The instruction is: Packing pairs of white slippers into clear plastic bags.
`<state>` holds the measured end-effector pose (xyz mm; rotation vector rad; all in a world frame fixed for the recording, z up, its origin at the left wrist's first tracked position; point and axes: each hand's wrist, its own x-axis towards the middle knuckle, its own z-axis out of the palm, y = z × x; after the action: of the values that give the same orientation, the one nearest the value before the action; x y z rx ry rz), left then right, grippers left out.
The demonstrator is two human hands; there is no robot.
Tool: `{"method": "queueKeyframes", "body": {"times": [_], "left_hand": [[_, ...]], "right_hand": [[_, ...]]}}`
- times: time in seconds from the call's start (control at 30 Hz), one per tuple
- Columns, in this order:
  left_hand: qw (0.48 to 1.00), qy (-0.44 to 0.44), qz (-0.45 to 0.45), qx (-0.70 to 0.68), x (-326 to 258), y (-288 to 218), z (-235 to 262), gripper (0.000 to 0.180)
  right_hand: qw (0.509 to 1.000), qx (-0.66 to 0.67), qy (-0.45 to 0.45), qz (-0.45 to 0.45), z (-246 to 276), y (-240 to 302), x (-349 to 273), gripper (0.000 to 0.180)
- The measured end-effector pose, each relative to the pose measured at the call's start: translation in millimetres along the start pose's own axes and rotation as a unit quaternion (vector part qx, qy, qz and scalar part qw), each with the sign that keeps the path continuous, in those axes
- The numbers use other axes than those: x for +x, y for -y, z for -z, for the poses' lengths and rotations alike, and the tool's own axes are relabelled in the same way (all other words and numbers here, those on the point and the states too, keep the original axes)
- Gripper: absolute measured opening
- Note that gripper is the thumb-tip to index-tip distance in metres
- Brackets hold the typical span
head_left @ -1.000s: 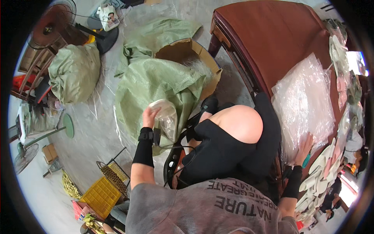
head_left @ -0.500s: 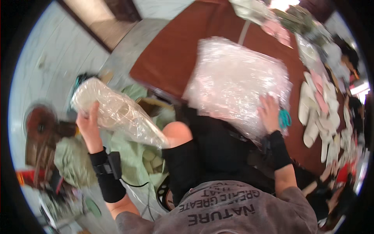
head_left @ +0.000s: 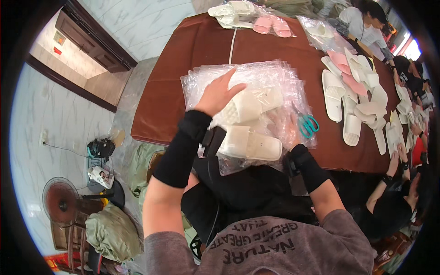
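Note:
Two white slippers, an upper one and a lower one, lie side by side on a stack of clear plastic bags in front of me. Clear film shines around them; whether both are inside a bag I cannot tell. My left hand is open over the stack's left part, thumb apart from the fingers, beside the upper slipper. To the slippers' right, my right hand rests at the bags with fingers stretched out, blurred and partly seen through film. Teal-handled scissors lie right beside it.
The brown-covered table holds a pile of white and pink slippers at right and bagged slippers at the far edge. Other people work along the right side. A fan and a green sack stand at lower left.
My left hand has come from the far left, where it held bagged slippers, over to the bag stack, and has opened. White slippers now lie on the stack. My right hand stays near the scissors.

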<state>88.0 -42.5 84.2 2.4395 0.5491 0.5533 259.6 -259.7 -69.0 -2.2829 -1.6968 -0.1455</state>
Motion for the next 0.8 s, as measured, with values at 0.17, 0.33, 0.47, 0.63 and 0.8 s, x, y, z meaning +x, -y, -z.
{"method": "queueKeyframes", "body": {"times": [0.17,0.33,0.47,0.63,0.8], "left_hand": [[0.989,-0.101,0.084,0.074,-84.7,49.0,-30.4,0.044],[0.956,-0.099,0.269,-0.057,-115.2,69.2,-56.5,0.039],[0.964,-0.076,0.246,-0.067,-106.7,75.8,-65.2,0.024],[0.908,-0.261,0.193,-0.265,-88.8,84.2,-65.0,0.019],[0.884,-0.338,0.159,-0.281,-85.9,94.2,-53.1,0.026]], "right_hand": [[0.996,-0.078,0.038,0.001,4.0,-0.9,0.9,0.051],[0.998,-0.055,0.012,0.003,10.7,7.2,3.4,0.047],[0.998,-0.06,0.003,0.017,12.6,7.3,3.0,0.043],[0.999,-0.029,0.006,0.02,-5.4,1.3,2.9,0.05],[0.998,-0.016,-0.019,0.06,-5.9,-7.4,4.9,0.05]]}}
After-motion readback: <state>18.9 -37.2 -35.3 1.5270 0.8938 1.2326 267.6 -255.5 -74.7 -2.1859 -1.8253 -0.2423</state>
